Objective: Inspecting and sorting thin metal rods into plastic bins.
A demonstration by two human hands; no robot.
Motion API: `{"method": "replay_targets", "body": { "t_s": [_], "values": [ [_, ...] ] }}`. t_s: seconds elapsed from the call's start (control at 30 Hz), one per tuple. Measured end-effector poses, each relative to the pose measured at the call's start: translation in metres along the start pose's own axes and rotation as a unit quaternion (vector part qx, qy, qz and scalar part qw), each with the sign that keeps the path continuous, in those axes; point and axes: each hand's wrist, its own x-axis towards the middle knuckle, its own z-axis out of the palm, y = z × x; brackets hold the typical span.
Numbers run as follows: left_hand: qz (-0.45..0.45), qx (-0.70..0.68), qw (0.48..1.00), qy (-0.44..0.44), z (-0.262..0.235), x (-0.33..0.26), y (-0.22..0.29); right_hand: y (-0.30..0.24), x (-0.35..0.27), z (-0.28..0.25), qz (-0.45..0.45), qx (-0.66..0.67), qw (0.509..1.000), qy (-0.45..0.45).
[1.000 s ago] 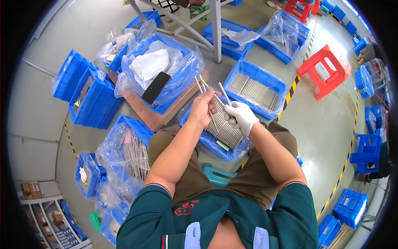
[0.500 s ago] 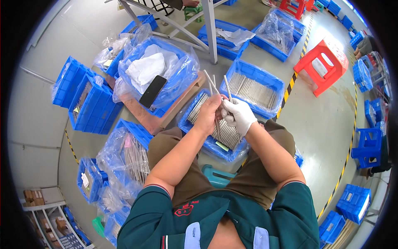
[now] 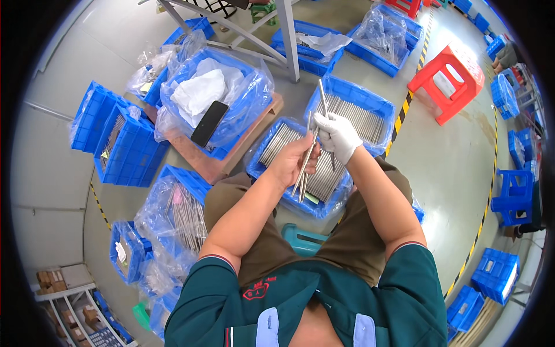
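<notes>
My bare left hand [image 3: 295,161] is closed around a few thin metal rods [image 3: 303,178], which slant from upper right to lower left. Close on its right, my right hand [image 3: 341,139], in a white glove, pinches a metal rod [image 3: 323,99] that sticks up past the fingertips. Both hands are above a blue bin [image 3: 338,203] lined with clear plastic, where similar rods [image 3: 325,184] lie side by side in rows. Just beyond stands a second blue bin [image 3: 365,94] with more such rods [image 3: 361,118]. My fingers partly cover the held rods, so their exact number is hidden.
To the left, a plastic-lined blue bin [image 3: 243,75] on a wooden pallet [image 3: 217,170] holds white cloth and a black phone [image 3: 209,124]. Bagged rods [image 3: 188,217] lie beside my left leg. A red stool [image 3: 445,84] stands at right, a grey table leg [image 3: 288,43] ahead.
The rods in my left hand no longer fan out above it and now hang lower. My right hand has shifted slightly up and right, its rod raised.
</notes>
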Motion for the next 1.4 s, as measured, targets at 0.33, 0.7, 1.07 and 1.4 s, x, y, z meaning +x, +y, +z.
{"method": "replay_targets", "body": {
  "t_s": [0.33, 0.7, 1.07, 1.4],
  "values": [
    [-0.034, 0.071, 0.996, -0.041, 0.013, -0.004, -0.003, 0.005, 0.044, -0.028, -0.122, 0.019, 0.977, 0.176],
    [0.034, 0.028, 0.994, -0.1, -0.009, -0.012, 0.011, -0.007, 0.009, -0.025, 0.011, 0.043, 0.998, 0.036],
    [0.016, 0.017, 0.998, -0.053, -0.012, -0.01, 0.009, 0.014, 0.013, 0.001, -0.081, -0.433, 0.897, 0.047],
    [0.184, -0.061, 0.968, 0.158, -0.032, -0.004, 0.035, 0.007, -0.016, 0.0, 0.016, -0.135, 0.988, -0.075]
  ]
}}
